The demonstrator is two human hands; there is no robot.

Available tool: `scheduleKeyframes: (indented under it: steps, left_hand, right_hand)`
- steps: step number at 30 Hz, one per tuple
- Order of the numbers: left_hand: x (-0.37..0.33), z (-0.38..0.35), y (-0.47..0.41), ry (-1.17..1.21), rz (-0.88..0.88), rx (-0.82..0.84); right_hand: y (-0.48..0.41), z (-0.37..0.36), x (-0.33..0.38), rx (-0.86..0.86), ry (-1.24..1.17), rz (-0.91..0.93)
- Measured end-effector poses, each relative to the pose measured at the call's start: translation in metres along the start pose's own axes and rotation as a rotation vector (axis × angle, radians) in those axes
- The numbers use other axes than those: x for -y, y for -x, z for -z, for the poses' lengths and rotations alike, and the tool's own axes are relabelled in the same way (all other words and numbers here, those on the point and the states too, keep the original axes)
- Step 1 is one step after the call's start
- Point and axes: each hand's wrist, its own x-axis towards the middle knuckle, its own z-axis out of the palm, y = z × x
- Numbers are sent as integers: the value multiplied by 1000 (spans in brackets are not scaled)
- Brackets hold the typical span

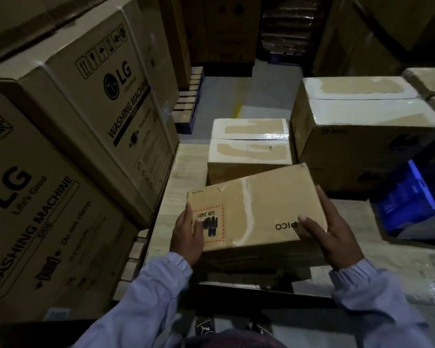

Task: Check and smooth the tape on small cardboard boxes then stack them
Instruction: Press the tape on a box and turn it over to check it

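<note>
I hold a small brown cardboard box (259,209) tilted above the wooden surface (186,169). A clear tape strip runs across its upper face, and a red-bordered UN 3481 label sits at its left end. My left hand (187,234) grips the left end, thumb on the label. My right hand (329,227) clasps the right end near the printed PICO logo. Just behind it rests a second small box (249,146) with wide tape over its top. A taller taped box (362,124) stands to its right.
Big LG washing machine cartons (68,136) are stacked along the left. A blue plastic crate (409,199) sits at the right, beside the taller box. More cartons and blue pallets (189,104) stand beyond a strip of grey floor at the back.
</note>
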Motion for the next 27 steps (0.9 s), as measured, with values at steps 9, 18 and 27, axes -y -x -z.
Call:
scheduleKeyframes:
  steps: [9,18,27]
  left_hand:
    - [-15,-29,12,-3,251,323]
    - [-45,32,2,737,125,187]
    - [-18,59,5,592,93,203]
  right_hand:
    - [2,-42,62,24,580,315]
    - [4,-83,38,277,780,377]
    - [-5,-90,27,227,965,360]
